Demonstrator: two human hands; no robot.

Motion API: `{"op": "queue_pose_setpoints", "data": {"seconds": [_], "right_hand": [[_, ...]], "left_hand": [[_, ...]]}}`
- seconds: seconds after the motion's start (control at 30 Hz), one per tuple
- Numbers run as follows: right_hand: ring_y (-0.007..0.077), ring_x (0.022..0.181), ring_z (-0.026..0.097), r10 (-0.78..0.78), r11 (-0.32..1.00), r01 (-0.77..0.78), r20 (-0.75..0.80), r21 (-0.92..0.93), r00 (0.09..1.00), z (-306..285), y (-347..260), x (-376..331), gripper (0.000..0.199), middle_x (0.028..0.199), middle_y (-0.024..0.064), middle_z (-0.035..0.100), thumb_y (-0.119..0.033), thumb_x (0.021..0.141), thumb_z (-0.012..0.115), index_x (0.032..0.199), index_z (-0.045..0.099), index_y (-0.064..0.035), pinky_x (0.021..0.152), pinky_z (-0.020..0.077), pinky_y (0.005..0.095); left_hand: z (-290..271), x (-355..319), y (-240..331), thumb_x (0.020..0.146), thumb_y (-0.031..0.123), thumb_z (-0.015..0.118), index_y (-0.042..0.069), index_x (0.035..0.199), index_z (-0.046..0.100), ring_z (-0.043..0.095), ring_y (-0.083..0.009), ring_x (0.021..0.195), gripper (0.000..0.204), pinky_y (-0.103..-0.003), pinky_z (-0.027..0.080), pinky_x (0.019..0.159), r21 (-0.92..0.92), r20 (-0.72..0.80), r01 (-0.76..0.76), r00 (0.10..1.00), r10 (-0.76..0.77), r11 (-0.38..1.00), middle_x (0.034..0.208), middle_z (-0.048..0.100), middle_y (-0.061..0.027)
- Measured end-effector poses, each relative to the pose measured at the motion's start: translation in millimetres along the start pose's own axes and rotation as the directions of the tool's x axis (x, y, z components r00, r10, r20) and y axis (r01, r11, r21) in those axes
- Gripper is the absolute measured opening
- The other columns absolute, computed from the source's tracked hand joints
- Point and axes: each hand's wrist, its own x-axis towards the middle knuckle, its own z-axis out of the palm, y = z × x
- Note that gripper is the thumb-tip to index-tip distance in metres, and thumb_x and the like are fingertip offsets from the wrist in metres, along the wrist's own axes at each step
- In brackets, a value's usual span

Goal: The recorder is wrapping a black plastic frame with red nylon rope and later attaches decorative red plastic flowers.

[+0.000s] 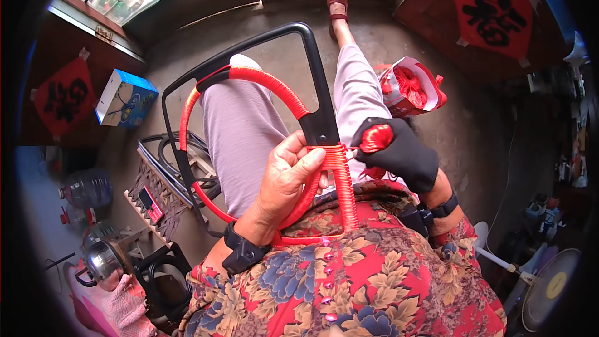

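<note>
Across my lap lies a black frame [315, 75] with rounded corners and a ring inside it. Glossy red cord [344, 196] is wound tightly along its lower bar and much of the ring; other stretches are bare black. My bare left hand [282, 178] grips the frame near the join of ring and bar, its thumb pressed on the red windings. On the other side of the bar, my right hand [405, 156], in a black glove, is closed around a bundle of red cord [377, 138]. A short strand runs between the bundle and the windings.
A bag holding red cord [410, 86] stands on the floor beyond my right hand. At left are a blue box [129, 101], a seat with woven straps [168, 196] bearing a red phone [150, 205], a plastic bottle [90, 188] and a metal pot [107, 263].
</note>
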Motion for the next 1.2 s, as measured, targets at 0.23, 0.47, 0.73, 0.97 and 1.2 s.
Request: {"op": "queue_pose_setpoints", "data": {"seconds": [0.23,0.47,0.73,0.97,1.2], "right_hand": [[0.0090,0.070,0.057,-0.065,0.995,0.069,-0.060,0.077,0.996,-4,-18,-15,0.011,0.075,0.0015,0.061,0.000,0.073,0.071,0.079,0.063,-0.0022,0.068,0.0481,0.0253],[0.0108,0.073,0.060,-0.134,0.961,0.106,-0.094,-0.255,0.987,-13,-6,-15,0.015,0.078,0.0024,0.061,0.006,0.070,0.070,0.080,0.064,-0.0025,0.071,0.0493,0.0257],[0.0103,0.072,0.058,-0.104,0.988,0.115,-0.101,0.106,0.989,-2,-29,-22,0.010,0.078,0.0028,0.062,0.002,0.073,0.071,0.077,0.062,-0.0015,0.070,0.0476,0.0247],[0.0141,0.057,0.054,-0.177,0.856,0.177,-0.046,0.486,0.983,9,-17,-16,0.031,0.082,0.0127,0.058,-0.032,0.082,0.066,0.078,0.051,-0.0054,0.056,0.0436,0.0251],[0.0130,0.053,0.049,-0.222,0.692,0.220,-0.088,0.687,0.971,22,-21,-9,0.025,0.067,0.0074,0.053,-0.022,0.083,0.065,0.078,0.050,-0.0039,0.050,0.0403,0.0252]], "left_hand": [[-1,0,0,0.093,0.009,0.058,0.000,0.115,0.051,0.058,-0.0098,0.061,0.025,-0.021,0.050,0.057,0.025,-0.016,-0.008,1.000,0.008,1.000,0.090,0.065,-0.0083],[-2,1,-2,0.093,0.009,0.057,0.000,0.114,0.051,0.057,-0.0091,0.060,0.023,-0.021,0.049,0.056,0.062,-0.025,0.000,1.000,0.001,0.998,0.089,0.065,-0.0073],[-2,2,-4,0.093,0.010,0.058,0.000,0.115,0.051,0.058,-0.0101,0.059,0.025,-0.021,0.050,0.054,0.089,-0.029,-0.019,0.999,0.021,0.996,0.088,0.065,-0.0077],[3,3,-1,0.091,0.013,0.061,-0.001,0.113,0.055,0.058,-0.0098,0.057,0.026,-0.021,0.049,0.053,0.108,-0.025,0.020,1.000,-0.017,0.994,0.087,0.065,-0.0075],[4,5,-3,0.091,0.012,0.064,-0.001,0.110,0.059,0.053,-0.0039,0.057,0.024,-0.018,0.043,0.051,0.146,-0.021,0.060,0.998,-0.058,0.987,0.082,0.063,-0.0009]]}}
